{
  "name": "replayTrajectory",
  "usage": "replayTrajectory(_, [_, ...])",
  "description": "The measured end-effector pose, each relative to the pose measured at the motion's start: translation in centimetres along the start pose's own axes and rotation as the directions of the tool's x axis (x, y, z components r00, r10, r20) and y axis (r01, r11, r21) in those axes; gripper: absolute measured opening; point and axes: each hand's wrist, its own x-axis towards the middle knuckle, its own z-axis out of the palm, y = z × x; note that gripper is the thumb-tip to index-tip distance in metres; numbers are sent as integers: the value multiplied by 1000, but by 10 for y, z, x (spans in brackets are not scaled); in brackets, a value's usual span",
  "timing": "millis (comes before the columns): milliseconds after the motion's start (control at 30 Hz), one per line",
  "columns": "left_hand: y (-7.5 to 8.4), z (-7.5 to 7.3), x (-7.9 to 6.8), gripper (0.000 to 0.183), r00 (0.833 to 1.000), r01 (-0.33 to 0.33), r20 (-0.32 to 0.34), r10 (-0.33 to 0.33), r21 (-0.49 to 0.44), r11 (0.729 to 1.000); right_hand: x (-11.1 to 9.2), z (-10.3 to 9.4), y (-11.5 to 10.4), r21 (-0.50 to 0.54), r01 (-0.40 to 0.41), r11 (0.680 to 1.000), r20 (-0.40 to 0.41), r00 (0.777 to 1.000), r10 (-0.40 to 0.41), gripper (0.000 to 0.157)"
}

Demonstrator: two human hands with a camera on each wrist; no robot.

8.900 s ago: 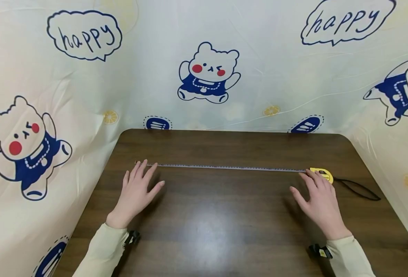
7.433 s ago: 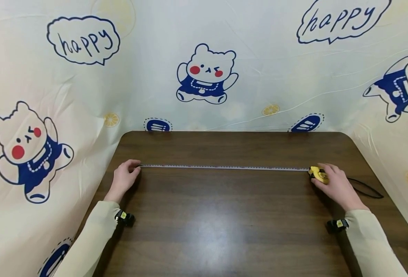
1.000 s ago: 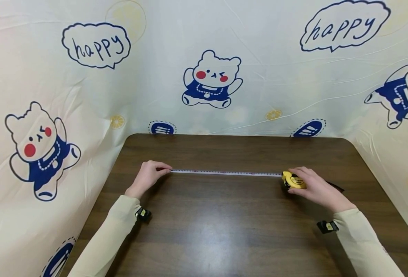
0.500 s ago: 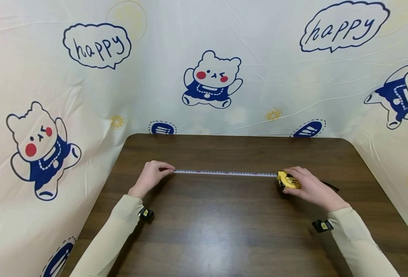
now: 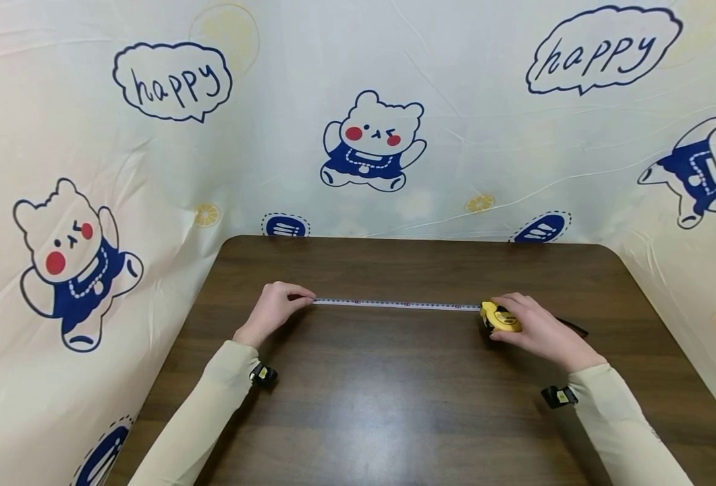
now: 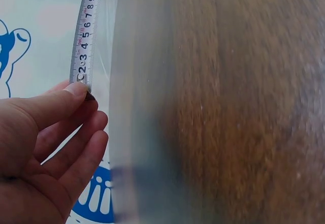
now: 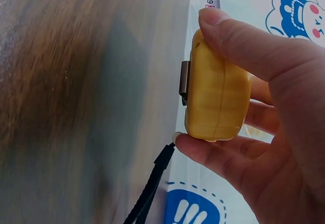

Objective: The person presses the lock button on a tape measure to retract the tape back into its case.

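Note:
A yellow tape measure (image 5: 502, 318) sits in my right hand (image 5: 542, 327), the thumb on the near side and the fingers over the far side. From its mouth a white blade (image 5: 397, 306) runs straight across to my left hand (image 5: 271, 312). There the thumb and index finger pinch the blade's end, with the other fingers loosely bent, as the left wrist view shows. Low numbers on the blade (image 6: 84, 36) lie just beyond that pinch. In the right wrist view a metal clip (image 7: 184, 81) shows on the case, and a black strap (image 7: 152, 183) trails from behind it.
Both hands are over a dark brown wooden table (image 5: 370, 405) with rounded far corners. A pale cloth (image 5: 455, 121) printed with bears and "happy" bubbles hangs behind and beside it. A small black device (image 5: 558, 397) is strapped to each wrist.
At first, outspread hands touched the tape and case; later they gripped both ends. Since then the hands have drawn closer together, and the length of blade showing has shortened, still shrinking over the last second.

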Motion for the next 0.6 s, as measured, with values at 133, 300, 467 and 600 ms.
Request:
replayTrajectory(133, [1,3,1,10,1000,7,7,-7,-6,1000,1,1,-2,-2,8,1000,-4,1000,-8,68])
replayTrajectory(300, [4,7,2,10,1000,8,14,-8,-8,1000,4,2,-6,-1,7,1000,1,1000,-7,69])
replayTrajectory(467, [7,10,4,10,1000,-6,18,6,-4,1000,7,2,-10,3,3,1000,10,1000,-3,69])
replayTrajectory(600, [9,12,5,10,1000,-17,16,18,-11,1000,9,3,-13,9,-2,1000,17,1000,1,68])
